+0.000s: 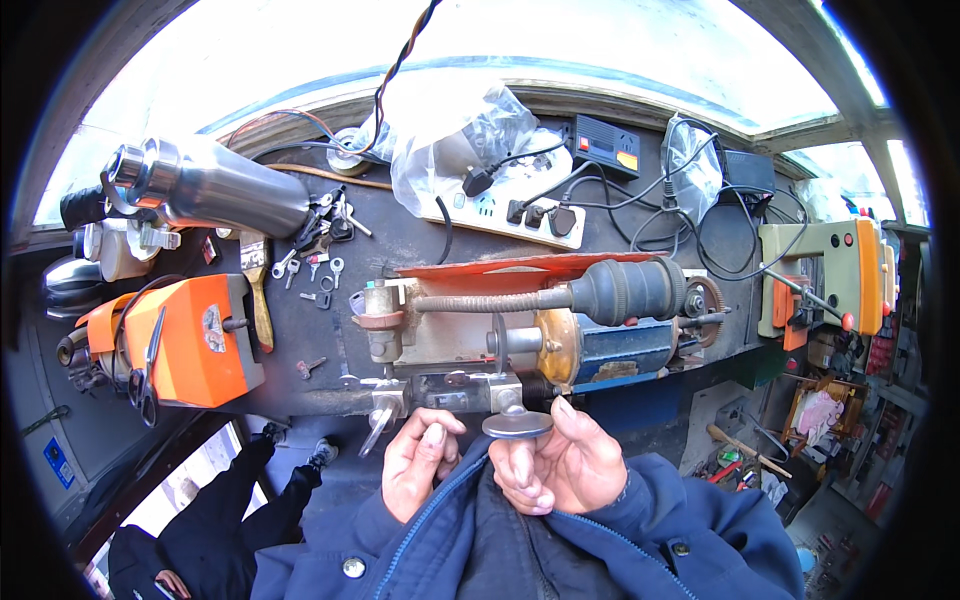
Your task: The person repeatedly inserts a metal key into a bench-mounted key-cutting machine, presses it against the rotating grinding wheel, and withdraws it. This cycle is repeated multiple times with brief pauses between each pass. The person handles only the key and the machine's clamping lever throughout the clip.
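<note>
A key-cutting machine [610, 352] stands on the bench before me, with a blue motor housing and a black cylinder on a ribbed shaft above it. Two metal clamps face me along its front edge. My right hand [572, 462] is at the round, flat knob [517, 426] of the right clamp, fingers curled under it and thumb raised beside its rim. My left hand [422, 462] is between the two clamps, closed, thumb against the curled fingers; what it may hold is hidden. Close to it is the tilted handle [377, 430] of the left clamp.
Loose keys [322, 282], a brush [257, 295] and a steel flask [225, 185] lie to the left, by an orange machine [195, 340]. Behind are a power strip [500, 215] and cables. A beige machine [830, 275] stands right. A person's dark-clothed legs [225, 500] show lower left.
</note>
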Demonstrator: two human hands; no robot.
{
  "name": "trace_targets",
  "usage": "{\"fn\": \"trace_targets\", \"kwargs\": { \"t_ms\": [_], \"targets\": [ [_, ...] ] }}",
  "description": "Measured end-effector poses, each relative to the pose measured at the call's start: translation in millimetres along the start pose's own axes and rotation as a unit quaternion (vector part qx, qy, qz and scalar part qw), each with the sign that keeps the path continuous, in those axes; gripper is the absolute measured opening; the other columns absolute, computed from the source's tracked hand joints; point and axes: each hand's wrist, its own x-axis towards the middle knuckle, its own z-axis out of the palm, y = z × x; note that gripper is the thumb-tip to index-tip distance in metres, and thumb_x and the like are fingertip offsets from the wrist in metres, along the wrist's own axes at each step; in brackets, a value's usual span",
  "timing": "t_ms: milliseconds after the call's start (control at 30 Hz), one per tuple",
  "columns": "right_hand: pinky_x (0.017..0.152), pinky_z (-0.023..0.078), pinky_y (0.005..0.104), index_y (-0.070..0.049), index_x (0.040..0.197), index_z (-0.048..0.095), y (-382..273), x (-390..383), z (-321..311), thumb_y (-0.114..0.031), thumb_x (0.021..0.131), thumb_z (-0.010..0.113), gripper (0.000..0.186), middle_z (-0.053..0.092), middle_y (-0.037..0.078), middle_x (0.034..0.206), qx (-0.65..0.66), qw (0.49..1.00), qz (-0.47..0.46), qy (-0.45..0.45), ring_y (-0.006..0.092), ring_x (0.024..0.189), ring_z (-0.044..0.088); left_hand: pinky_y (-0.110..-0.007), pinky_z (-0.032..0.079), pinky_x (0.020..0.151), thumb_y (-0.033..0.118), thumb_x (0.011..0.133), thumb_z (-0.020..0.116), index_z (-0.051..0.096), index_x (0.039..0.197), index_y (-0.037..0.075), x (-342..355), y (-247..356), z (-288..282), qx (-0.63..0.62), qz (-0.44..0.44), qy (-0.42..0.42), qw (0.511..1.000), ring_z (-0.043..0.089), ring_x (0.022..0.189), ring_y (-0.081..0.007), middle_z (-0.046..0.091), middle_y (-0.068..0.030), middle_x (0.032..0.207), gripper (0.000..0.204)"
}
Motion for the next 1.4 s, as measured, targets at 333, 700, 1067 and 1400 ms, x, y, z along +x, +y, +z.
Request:
{"fn": "trace_targets", "kwargs": {
  "t_ms": [333, 700, 1067, 1400],
  "targets": [
    [0.051, 0.043, 0.0251, 0.004, 0.081, 0.063, -2, 5, 6, -0.052, 0.106, 0.028, 0.07, 0.053, 0.008, 0.073, -0.002, 1.0, -0.001, 0.009, 0.0112, 0.056, 0.046, -0.022, 0.022, 0.052, 0.019, 0.102, 0.051, 0.058, 0.107, 0.0, 8, 2, 5, 0.001, 0.011, -0.007, 1.0, 0.029, 0.054, -0.003, 0.039, 0.006, 0.062, 0.021],
    [0.048, 0.042, 0.0243, 0.004, 0.079, 0.062, 0, 7, 7, -0.051, 0.106, 0.029, 0.07, 0.05, 0.007, 0.071, -0.014, 1.0, 0.0, 0.006, 0.0109, 0.055, 0.044, -0.021, 0.024, 0.055, 0.014, 0.098, 0.046, 0.05, 0.123, 0.0, 5, 4, 10, 0.05, 0.033, 0.019, 0.998, 0.032, 0.058, -0.0033, 0.043, 0.0035, 0.069, 0.029],
    [0.048, 0.041, 0.0244, 0.004, 0.081, 0.062, -1, 6, 6, -0.05, 0.106, 0.032, 0.067, 0.052, 0.007, 0.071, -0.02, 1.0, 0.006, 0.011, 0.0103, 0.054, 0.045, -0.021, 0.028, 0.058, 0.015, 0.098, 0.046, 0.037, 0.138, 0.0, 4, -3, 14, 0.042, 0.027, 0.025, 0.998, 0.035, 0.061, -0.0052, 0.045, 0.0006, 0.069, 0.044],
    [0.047, 0.041, 0.0248, 0.005, 0.084, 0.062, -1, 6, 7, -0.047, 0.106, 0.033, 0.065, 0.052, 0.008, 0.072, -0.017, 1.0, 0.006, 0.017, 0.0105, 0.054, 0.045, -0.019, 0.03, 0.061, 0.016, 0.101, 0.046, 0.029, 0.148, -0.001, 5, -4, 17, 0.043, 0.031, 0.031, 0.998, 0.037, 0.063, -0.0035, 0.046, 0.0012, 0.072, 0.053]
  ]
}}
